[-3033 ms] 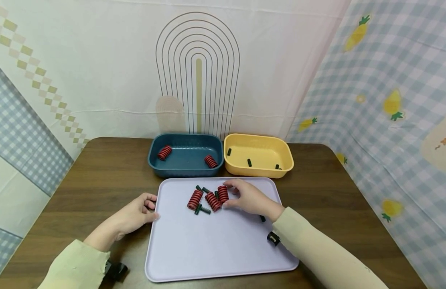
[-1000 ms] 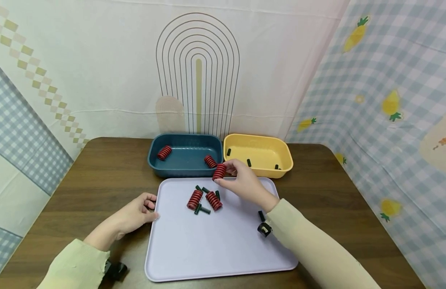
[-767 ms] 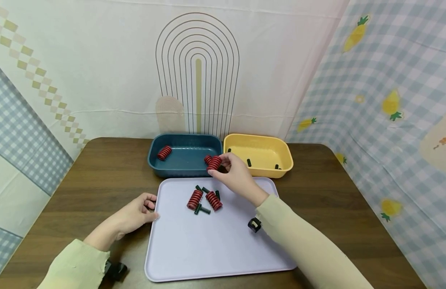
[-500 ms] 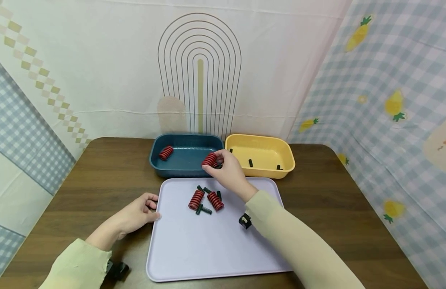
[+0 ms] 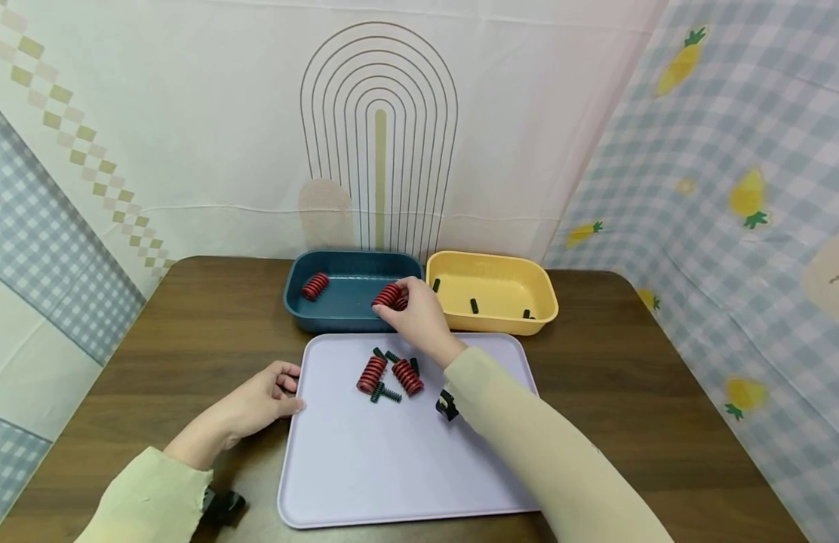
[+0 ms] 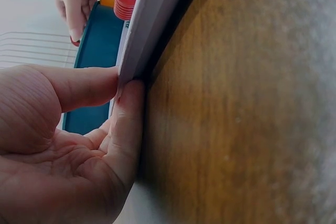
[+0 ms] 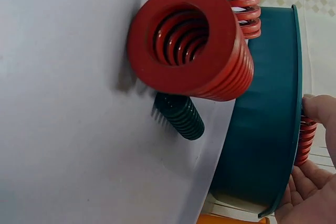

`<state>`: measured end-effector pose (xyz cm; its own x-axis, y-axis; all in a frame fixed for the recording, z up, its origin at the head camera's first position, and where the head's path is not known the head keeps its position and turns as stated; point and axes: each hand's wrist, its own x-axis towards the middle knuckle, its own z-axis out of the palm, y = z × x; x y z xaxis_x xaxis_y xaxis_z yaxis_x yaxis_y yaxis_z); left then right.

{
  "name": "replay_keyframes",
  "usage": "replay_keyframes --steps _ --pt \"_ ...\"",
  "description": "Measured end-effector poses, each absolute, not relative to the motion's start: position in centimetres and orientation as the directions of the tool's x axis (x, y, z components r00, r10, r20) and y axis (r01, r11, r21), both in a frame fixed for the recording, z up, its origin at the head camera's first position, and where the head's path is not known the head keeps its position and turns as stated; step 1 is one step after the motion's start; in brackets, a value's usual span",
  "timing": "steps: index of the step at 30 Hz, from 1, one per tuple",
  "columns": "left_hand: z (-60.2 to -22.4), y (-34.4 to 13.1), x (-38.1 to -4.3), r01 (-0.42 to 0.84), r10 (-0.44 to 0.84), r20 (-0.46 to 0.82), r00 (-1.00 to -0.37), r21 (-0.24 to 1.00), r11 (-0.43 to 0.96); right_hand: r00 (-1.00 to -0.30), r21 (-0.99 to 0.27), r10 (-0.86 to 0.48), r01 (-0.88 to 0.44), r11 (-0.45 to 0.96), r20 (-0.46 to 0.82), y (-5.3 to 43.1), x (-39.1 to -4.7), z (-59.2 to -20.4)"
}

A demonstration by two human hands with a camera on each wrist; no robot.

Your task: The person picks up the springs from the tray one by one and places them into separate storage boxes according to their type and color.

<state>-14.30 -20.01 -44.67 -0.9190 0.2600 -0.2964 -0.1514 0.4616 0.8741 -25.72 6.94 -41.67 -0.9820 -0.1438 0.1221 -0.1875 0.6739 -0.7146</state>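
Observation:
Over the right end of the blue bin, my right hand pinches a red coil spring between thumb and fingers. Part of another red spring shows behind it, and a third red spring lies at the bin's left end. My left hand grips the left edge of the pale lilac tray; in the left wrist view its thumb is on the rim and a finger is underneath. Two red springs lie on the tray among several small green springs.
A yellow bin stands against the blue bin's right side, with several small green springs in it. Both bins are behind the tray on the brown wooden table. A patterned cloth backdrop rises behind the table.
My right hand has lifted one red spring off the tray and carried it up and left to over the blue bin. The left hand has stayed at the tray edge.

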Motion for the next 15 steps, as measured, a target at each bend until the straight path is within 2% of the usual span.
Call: replay_keyframes --steps 15 --pt "-45.08 -20.08 -14.33 -0.156 0.260 -0.296 -0.919 0.880 0.449 -0.980 -0.683 -0.158 -0.199 0.703 0.123 6.77 -25.95 -42.01"
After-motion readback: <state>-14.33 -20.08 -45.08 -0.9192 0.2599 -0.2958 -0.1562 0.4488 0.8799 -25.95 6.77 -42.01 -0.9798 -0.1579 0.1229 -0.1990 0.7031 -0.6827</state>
